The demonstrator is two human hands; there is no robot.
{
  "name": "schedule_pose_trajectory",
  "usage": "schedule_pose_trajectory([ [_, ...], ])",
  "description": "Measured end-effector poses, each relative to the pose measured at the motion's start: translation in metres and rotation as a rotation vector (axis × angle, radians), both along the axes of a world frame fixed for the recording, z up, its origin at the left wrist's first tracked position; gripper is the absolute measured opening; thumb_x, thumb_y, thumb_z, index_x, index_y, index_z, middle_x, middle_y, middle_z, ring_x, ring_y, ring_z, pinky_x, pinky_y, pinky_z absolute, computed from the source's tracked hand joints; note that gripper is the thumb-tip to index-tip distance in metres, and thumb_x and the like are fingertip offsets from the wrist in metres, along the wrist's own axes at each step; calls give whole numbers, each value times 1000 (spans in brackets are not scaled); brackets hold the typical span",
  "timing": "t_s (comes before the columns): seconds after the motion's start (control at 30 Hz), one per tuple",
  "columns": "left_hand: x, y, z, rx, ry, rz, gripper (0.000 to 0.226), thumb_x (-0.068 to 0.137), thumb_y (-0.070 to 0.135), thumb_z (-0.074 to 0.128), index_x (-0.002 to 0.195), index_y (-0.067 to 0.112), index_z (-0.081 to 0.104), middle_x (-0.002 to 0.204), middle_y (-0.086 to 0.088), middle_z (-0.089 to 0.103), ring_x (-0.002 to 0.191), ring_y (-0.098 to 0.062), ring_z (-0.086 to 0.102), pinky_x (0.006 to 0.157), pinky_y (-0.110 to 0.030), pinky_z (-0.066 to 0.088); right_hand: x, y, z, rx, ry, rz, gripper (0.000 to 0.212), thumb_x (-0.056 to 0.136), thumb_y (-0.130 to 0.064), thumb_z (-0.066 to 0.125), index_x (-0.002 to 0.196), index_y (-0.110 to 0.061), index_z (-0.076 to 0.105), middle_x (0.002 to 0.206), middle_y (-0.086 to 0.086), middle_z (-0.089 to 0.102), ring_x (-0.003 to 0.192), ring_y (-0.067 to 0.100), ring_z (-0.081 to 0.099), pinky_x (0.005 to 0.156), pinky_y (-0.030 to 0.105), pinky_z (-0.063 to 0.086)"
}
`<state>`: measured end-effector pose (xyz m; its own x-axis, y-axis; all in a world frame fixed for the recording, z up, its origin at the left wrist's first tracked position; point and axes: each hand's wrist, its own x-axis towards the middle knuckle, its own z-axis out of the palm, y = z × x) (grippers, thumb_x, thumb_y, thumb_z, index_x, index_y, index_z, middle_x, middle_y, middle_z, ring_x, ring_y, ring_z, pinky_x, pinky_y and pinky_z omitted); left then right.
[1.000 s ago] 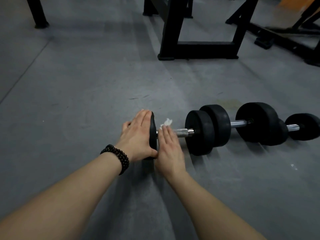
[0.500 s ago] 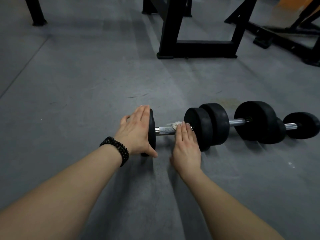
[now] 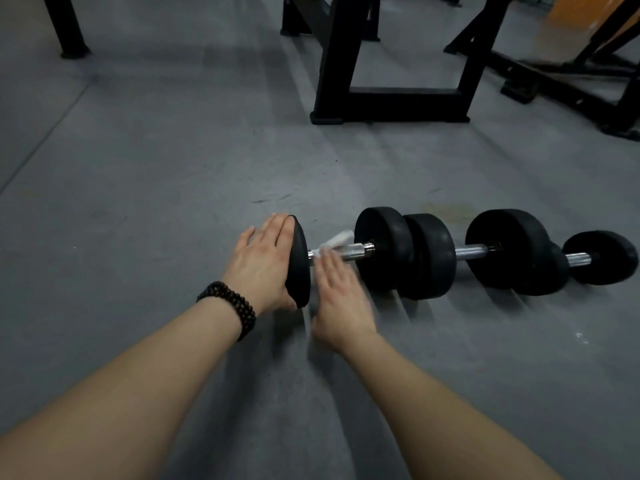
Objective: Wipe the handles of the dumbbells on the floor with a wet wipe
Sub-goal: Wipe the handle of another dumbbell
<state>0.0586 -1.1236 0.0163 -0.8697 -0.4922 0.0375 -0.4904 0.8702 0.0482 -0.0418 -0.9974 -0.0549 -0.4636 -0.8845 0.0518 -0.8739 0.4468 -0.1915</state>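
Observation:
Three black dumbbells lie end to end on the grey floor. The nearest dumbbell [image 3: 381, 251] has a knurled steel handle [image 3: 351, 252]. My left hand [image 3: 265, 261], with a bead bracelet at the wrist, presses flat against the outer face of its left weight plate [image 3: 299, 263]. My right hand [image 3: 336, 292], blurred by motion, lies with straight fingers on the left part of the handle, pressing a white wet wipe [image 3: 336, 240] onto it; the wipe's end sticks out beyond the fingertips. The second dumbbell [image 3: 471, 252] and third dumbbell [image 3: 602, 258] lie to the right, untouched.
A black steel rack base [image 3: 391, 98] stands on the floor behind the dumbbells. More black equipment legs [image 3: 554, 81] run at the back right, and a black post [image 3: 67, 29] stands at the back left. Open grey floor [image 3: 138, 202] stretches to the left.
My right hand slid with the wipe from the handle's right end back to its left end. The left hand stayed on the plate.

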Motion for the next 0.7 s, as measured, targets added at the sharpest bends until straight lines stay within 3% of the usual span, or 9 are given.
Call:
schedule_pose_trajectory([
  [0.1, -3, -5, -1, 61, -2, -1, 145, 51, 59, 87, 155, 13, -3, 163, -3, 3, 151, -19, 5, 123, -38, 7, -6, 1, -3, 0, 79, 69, 97, 81, -22, 58, 157, -11, -2, 165, 8, 1, 151, 21, -7, 121, 34, -6],
  [0.23, -4, -8, 0, 93, 5, -7, 148, 47, 55, 91, 155, 15, -2, 163, 0, 2, 151, -18, 3, 123, -39, 5, -26, 8, -4, -72, 60, -269, 94, 79, -18, 56, 156, -6, 4, 165, 11, 3, 152, 23, -4, 122, 37, -1],
  [0.37, -6, -10, 1, 116, 5, 5, 146, 49, 54, 91, 155, 15, -2, 163, -1, 2, 151, -18, 2, 123, -40, 3, -13, -10, 0, -15, 44, 46, 92, 82, -27, 60, 157, -18, 7, 165, 10, 1, 151, 22, -8, 123, 40, 1],
  [0.53, -5, -9, -1, 125, 15, 7, 147, 48, 53, 91, 155, 16, -2, 163, 2, 0, 151, -17, 1, 123, -43, 4, -37, -9, 5, 17, -10, -277, 94, 83, -25, 61, 156, -25, 2, 164, 13, -8, 151, 26, -9, 123, 38, 0],
  [0.7, -4, -9, -2, 119, 16, 10, 146, 48, 53, 91, 155, 16, -1, 162, 2, 1, 151, -16, 2, 123, -43, 6, -31, -14, 9, -74, -120, -155, 89, 80, -14, 56, 156, -9, 10, 165, 8, 5, 152, 19, -2, 123, 32, 3],
])
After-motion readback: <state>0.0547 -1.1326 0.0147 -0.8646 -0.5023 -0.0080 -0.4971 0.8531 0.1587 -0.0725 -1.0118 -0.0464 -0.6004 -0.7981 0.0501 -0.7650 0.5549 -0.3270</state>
